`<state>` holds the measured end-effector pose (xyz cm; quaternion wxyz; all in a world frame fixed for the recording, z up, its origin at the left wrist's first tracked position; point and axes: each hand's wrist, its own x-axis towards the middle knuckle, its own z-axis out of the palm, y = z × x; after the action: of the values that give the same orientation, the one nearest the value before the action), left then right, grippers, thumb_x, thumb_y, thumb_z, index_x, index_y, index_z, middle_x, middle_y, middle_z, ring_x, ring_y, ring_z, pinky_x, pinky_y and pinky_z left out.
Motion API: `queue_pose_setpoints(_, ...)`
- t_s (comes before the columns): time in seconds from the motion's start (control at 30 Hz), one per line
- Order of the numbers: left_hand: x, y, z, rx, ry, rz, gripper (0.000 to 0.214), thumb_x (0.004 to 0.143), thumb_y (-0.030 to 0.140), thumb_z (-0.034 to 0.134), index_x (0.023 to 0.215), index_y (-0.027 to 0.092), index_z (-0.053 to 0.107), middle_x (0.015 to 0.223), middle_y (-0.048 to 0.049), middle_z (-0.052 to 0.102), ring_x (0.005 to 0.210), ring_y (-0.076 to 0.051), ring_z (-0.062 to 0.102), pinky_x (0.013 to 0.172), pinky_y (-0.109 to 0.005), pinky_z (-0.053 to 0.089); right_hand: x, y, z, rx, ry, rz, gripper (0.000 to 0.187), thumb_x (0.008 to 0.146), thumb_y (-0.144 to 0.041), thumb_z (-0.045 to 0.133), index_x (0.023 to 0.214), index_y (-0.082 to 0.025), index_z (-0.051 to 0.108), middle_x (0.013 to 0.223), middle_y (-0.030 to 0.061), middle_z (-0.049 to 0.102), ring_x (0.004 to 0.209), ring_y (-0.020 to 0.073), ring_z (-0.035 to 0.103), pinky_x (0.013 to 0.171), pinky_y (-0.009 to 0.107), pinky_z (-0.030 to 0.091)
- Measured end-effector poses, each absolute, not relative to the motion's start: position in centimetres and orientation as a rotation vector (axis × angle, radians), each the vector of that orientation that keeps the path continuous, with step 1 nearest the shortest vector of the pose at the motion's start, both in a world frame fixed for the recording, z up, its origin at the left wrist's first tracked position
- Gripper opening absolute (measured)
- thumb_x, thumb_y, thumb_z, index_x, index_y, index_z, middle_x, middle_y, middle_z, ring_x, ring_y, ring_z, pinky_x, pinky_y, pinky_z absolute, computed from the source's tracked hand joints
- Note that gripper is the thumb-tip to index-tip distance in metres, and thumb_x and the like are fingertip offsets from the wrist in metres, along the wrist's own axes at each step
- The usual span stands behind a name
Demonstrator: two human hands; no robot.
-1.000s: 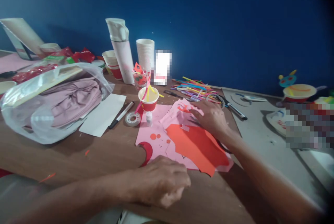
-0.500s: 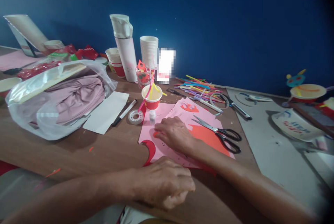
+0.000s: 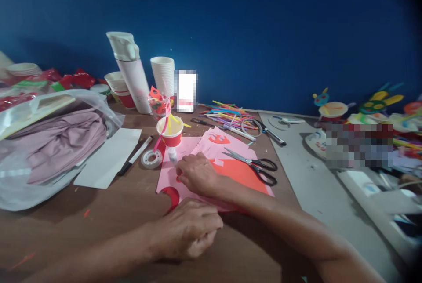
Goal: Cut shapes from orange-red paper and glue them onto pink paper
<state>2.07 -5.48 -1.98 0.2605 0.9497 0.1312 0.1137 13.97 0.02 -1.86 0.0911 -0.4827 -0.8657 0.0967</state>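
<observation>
My right hand (image 3: 199, 175) rests on pink paper (image 3: 187, 144), its fingers drawn together, with a small orange piece (image 3: 179, 179) showing at the fingertips. Closer to me, my left hand (image 3: 194, 228) is closed above the table's front part; whatever its fingers hold is hidden. A red curved paper cutout (image 3: 172, 197) lies just beyond it. Beside my right fingertips stands a small clear bottle (image 3: 172, 154). Scissors (image 3: 253, 164) with black handles lie slightly parted over an orange sheet (image 3: 235, 175). An orange cutout (image 3: 219, 139) sits on the pink paper's far part.
Behind the bottle stands a red-and-white paper cup (image 3: 171, 136) with pink and yellow strips. A tape roll (image 3: 151, 158), a marker (image 3: 135, 155) and white paper (image 3: 107, 157) lie left, near a plastic bag (image 3: 39, 190). Coloured sticks (image 3: 227, 114), a flask (image 3: 133, 81) and stacked cups (image 3: 163, 74) are behind.
The camera view has swung right, so the table's things appear farther left and more crafts show at right. Both hands keep nearly the same pose and place over the paper.
</observation>
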Motion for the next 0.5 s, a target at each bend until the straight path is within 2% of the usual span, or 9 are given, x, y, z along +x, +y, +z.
queue_pose_setpoints(0.2,2.2,-5.3,-1.9,2.542,0.408,0.368,0.01,0.075,0.009,0.046,0.073,0.019,0.048,0.068,0.0026,0.057,0.061,-0.011,0.051,0.057,-0.023,0.032,14.7,-1.3,-0.4,-1.334,-2.477,0.336,0.013,0.086,-0.029,0.053,0.087,-0.019,0.061,0.084,0.0011,0.068,0.079,0.017,0.061,0.074,0.03,0.036)
queue_pose_setpoints(0.33,2.5,-5.0,-2.0,2.473,0.463,0.485,0.012,0.077,0.01,0.044,0.075,0.019,0.052,0.07,0.0009,0.058,0.062,-0.011,0.052,0.057,-0.02,0.035,17.8,-2.8,0.9,-1.291,-2.213,0.436,0.018,0.088,-0.024,0.05,0.102,-0.017,0.058,0.097,0.0039,0.068,0.085,0.0145,0.061,0.078,0.026,0.038)
queue_pose_setpoints(0.5,2.9,-4.1,-2.5,2.315,0.614,0.68,0.015,0.083,0.015,0.042,0.08,0.02,0.056,0.075,-0.0011,0.061,0.066,-0.012,0.055,0.062,-0.019,0.042,22.8,-5.2,0.1,-1.459,-2.104,0.524,0.015,0.087,-0.017,0.047,0.083,-0.019,0.061,0.083,0.0,0.068,0.074,0.0112,0.06,0.067,0.021,0.039)
